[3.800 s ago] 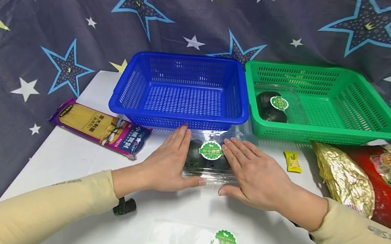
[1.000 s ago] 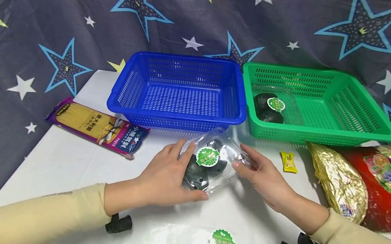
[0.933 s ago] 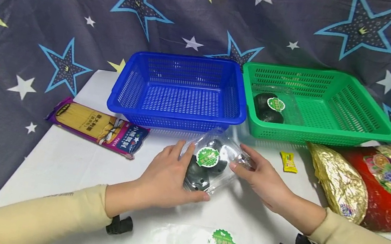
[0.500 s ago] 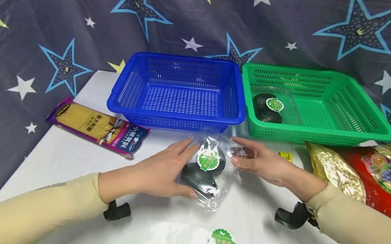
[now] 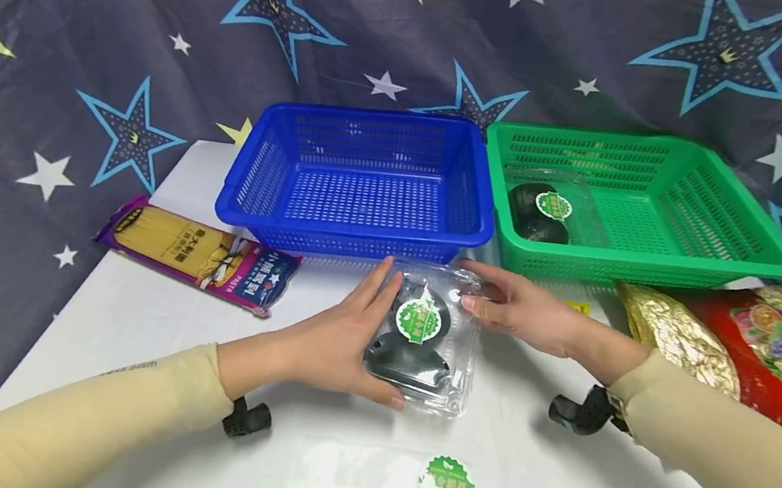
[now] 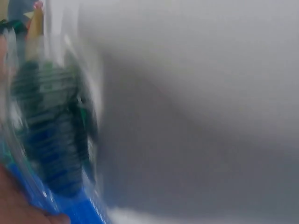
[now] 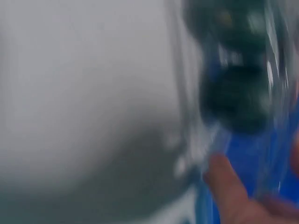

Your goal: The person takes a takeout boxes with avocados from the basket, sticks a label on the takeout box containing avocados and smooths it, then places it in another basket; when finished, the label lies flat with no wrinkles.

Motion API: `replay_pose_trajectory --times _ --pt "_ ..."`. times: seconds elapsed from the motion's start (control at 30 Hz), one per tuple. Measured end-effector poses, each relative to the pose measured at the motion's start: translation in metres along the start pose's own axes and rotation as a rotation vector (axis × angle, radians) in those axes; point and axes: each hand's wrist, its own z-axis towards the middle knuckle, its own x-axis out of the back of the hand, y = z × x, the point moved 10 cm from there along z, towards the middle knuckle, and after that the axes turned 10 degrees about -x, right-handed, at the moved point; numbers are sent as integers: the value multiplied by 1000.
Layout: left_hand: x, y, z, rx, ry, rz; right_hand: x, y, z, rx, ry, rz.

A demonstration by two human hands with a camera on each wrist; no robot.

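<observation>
Both hands hold a clear plastic fruit box (image 5: 459,368) with dark green, round fruit inside and a green-and-white sticker on its lid. My left hand (image 5: 339,337) spans its left side, fingers along the far part and thumb at the near edge. With thumb on top and fingers beneath, my right hand (image 5: 528,311) grips the far right corner. Both wrist views are blurred; the left one shows the fruit (image 6: 51,126) through the plastic, and the right one shows a fingertip (image 7: 224,177) against the box.
Behind the box stand a blue basket (image 5: 349,242) and a green basket (image 5: 645,269), the latter holding a similar box (image 5: 588,214). A pasta packet (image 5: 200,253) lies left, a red-and-gold bag (image 5: 776,361) right. A flat clear sheet with a green sticker (image 5: 448,480) lies in front.
Earlier both hands pressed flat on the box. It has since been raised and turned, with its long side now running toward me. My right hand has shifted to its far right corner.
</observation>
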Motion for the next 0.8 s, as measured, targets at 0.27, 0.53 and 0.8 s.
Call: replay_pose_trajectory --times 0.27,0.53,0.8 --pt "-7 10 -2 116 100 -26 -24 14 -34 -40 113 83" --pt "-8 17 -6 165 127 5 -31 16 -40 -32 50 88" --pt "-7 10 -15 80 51 -5 -30 18 -37 -52 53 71"
